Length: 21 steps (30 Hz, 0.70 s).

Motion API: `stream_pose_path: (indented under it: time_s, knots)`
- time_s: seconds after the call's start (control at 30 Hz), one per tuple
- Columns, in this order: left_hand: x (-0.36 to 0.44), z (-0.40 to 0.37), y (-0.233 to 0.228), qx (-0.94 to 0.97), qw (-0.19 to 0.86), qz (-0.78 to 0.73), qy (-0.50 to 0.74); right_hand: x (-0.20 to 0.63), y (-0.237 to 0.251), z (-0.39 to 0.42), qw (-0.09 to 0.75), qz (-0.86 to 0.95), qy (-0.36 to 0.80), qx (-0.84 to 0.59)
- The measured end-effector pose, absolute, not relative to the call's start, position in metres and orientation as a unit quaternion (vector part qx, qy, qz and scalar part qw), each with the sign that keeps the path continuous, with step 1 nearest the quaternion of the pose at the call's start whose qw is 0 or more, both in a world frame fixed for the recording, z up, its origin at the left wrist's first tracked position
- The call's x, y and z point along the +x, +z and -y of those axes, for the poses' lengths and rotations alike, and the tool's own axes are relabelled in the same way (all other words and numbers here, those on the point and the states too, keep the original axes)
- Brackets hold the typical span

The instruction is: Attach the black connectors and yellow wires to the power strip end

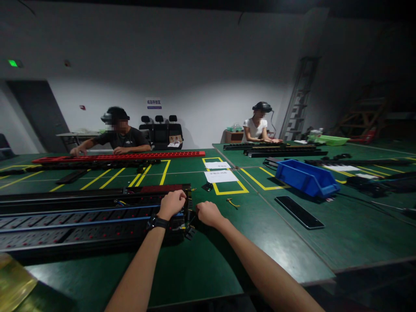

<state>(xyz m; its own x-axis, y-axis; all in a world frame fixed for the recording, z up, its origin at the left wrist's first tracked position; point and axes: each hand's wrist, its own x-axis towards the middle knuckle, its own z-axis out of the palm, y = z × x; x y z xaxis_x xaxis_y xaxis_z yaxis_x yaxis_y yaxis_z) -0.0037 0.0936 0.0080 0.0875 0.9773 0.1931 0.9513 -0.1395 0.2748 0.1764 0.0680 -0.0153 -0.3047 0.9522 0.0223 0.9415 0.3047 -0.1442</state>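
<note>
1. Hands meet at the near end of a long black power strip housing (91,221) lying on the green tabletop (201,264). The left hand (171,203), with a dark watch (157,222) on the wrist, is curled into a loose fist on the top edge of that end. The right hand (209,213) is also curled, just beside the end cap; what its fingers pinch, if anything, I cannot tell.
2. Wires (182,226) spill out of the open end between the two hands. A good move here, in my judgement, keeps the left hand bracing the housing while the right works in small motions, so that the loose wires are not tugged or trapped.
3. Beyond the right hand, a small yellow-handled tool (232,202) lies on the tabletop, with a small black part (207,186) and two white paper sheets (221,175) farther out.
4. Farther right sit a flat black panel (299,212) and a blue bin (305,177), both well apart from the hands.
5. Beyond the left hand, a second black housing (97,193) lies alongside the first, crowding that side.
6. Across the tabletop, a person in a dark shirt (121,138) works on a red strip (120,157); another person in white (256,128) sits at long black strips (279,149).
</note>
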Motion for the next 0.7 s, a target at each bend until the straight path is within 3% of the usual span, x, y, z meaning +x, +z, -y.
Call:
stream_pose_path:
  time_s: [0.7]
  knots:
    - [-0.0039, -0.0937, 0.0078, 0.735, 0.042, -0.657, 0.162, 0.1786, -0.0236, -0.0734, 0.071, 0.821, 0.043, -0.565]
